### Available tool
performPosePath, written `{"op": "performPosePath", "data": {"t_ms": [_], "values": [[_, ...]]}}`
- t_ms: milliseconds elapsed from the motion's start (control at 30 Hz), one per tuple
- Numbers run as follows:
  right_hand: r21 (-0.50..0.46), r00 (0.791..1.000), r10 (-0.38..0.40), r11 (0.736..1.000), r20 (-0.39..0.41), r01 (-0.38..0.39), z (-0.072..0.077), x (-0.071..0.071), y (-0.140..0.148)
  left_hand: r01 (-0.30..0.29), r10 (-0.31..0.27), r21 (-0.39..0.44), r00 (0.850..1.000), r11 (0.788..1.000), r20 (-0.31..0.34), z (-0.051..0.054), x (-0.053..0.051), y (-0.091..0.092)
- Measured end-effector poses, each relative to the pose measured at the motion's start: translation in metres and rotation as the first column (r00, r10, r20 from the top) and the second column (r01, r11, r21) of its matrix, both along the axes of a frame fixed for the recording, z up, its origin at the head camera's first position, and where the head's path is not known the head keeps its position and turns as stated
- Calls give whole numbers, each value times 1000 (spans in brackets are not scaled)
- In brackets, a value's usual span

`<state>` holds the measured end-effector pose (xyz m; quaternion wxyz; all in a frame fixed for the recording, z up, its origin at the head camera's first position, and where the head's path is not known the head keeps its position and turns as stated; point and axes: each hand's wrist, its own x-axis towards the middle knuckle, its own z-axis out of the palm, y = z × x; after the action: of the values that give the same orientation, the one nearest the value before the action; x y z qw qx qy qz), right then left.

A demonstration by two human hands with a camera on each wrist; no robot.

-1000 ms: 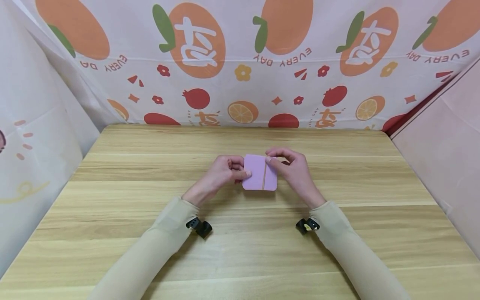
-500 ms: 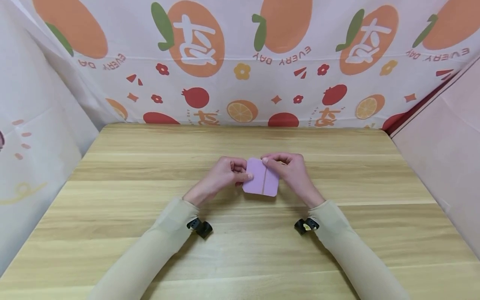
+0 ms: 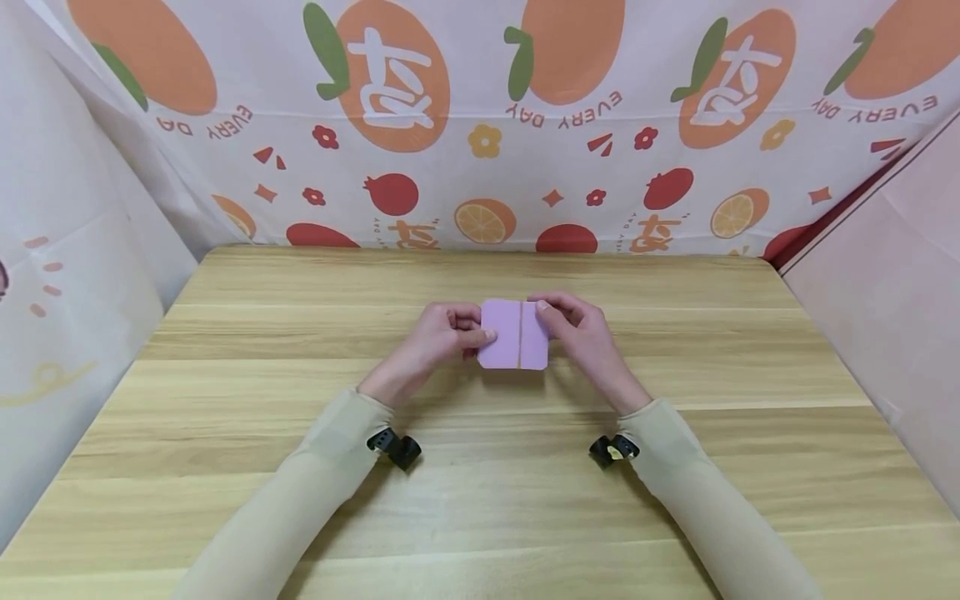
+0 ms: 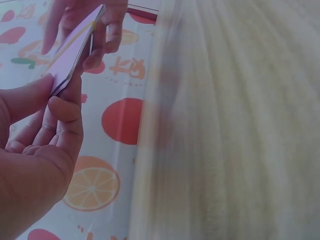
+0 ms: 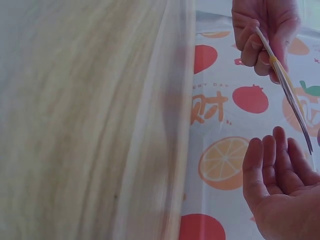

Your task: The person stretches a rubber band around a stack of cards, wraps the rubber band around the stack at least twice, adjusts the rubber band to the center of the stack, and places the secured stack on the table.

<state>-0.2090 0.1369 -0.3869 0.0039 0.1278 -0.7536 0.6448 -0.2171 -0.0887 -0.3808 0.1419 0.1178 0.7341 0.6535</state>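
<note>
A thin lilac square stack of cards [image 3: 504,333] hangs above the table, a tan rubber band [image 3: 521,346] running across it. On its left edge my left hand [image 3: 450,335] pinches it, thumb on the front face and curled fingers behind. In the left wrist view the stack [image 4: 72,57] appears tilted, showing layered edges. My right hand [image 3: 581,329] is at the stack's upper right corner. From the right wrist camera, my right hand's fingers [image 5: 270,165] look loosely bent and apart from the stack [image 5: 295,102], whose free end lies between them and the thumb, mostly out of frame.
A wood-grain table [image 3: 480,500] spreads below both hands. Behind its far edge hangs a white curtain [image 3: 525,183] with fruit prints. Pale cloths [image 3: 82,250] flank the sides. A black wrist camera [image 3: 397,450] sits by each cuff.
The stack has shifted slightly left and up, after tilting and levelling again. My right fingers have moved from the band at the top edge to the right corner; the band now sits nearer the middle.
</note>
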Motion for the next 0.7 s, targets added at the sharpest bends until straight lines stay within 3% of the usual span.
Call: {"op": "performPosePath", "data": {"t_ms": [167, 433, 700], "values": [[-17, 999, 33, 999, 28, -33, -2, -1, -1, -36, 37, 25, 999, 999, -20, 2, -3, -5], [42, 984, 114, 992, 138, -120, -2, 4, -4, -72, 73, 30, 996, 997, -47, 6, -6, -11], [97, 967, 178, 975, 181, -198, -4, 7, -7, -116, 117, 23, 993, 993, -27, 11, -5, -13]]}}
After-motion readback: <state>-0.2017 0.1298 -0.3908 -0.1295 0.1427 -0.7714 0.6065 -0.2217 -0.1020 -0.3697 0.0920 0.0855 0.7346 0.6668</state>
